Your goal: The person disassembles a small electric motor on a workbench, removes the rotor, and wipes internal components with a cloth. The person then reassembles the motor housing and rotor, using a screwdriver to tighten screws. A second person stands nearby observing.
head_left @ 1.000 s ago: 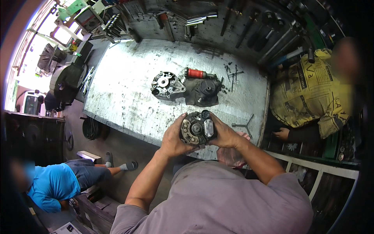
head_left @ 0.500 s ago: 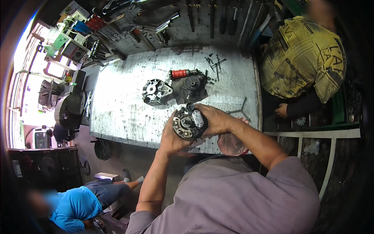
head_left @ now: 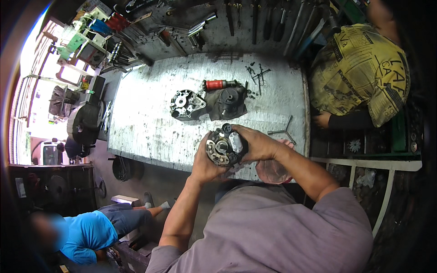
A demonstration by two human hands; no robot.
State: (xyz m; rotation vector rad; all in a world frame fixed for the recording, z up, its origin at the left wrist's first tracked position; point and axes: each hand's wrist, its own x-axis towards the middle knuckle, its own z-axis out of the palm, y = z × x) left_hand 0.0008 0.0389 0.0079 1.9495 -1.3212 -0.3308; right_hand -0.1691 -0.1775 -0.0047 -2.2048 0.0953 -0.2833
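Between my two hands is an alternator (head_left: 221, 149), its rear with the rectifier and a silvery regulator block facing up. My left hand (head_left: 203, 160) wraps its left side; my right hand (head_left: 258, 144) grips the right side, the fingers partly hidden behind it. Beyond it on the workbench (head_left: 150, 132) lies a metal end housing (head_left: 184, 103) with round openings. Beside that, a dark pulley-like part (head_left: 229, 101) rests on a dark cloth. A red air tool (head_left: 216, 85) lies just behind.
Loose bolts (head_left: 259, 75) and a three-armed wrench (head_left: 287, 131) lie on the bench's right side. A pinkish plastic bag (head_left: 272, 171) sits under my right forearm. Tools hang along the back wall. A person in yellow (head_left: 359, 73) stands right; another in blue (head_left: 88, 232) is low left.
The whole view has shifted slightly. The alternator stays in both hands, turned a little. The forearm of the person in yellow shows more.
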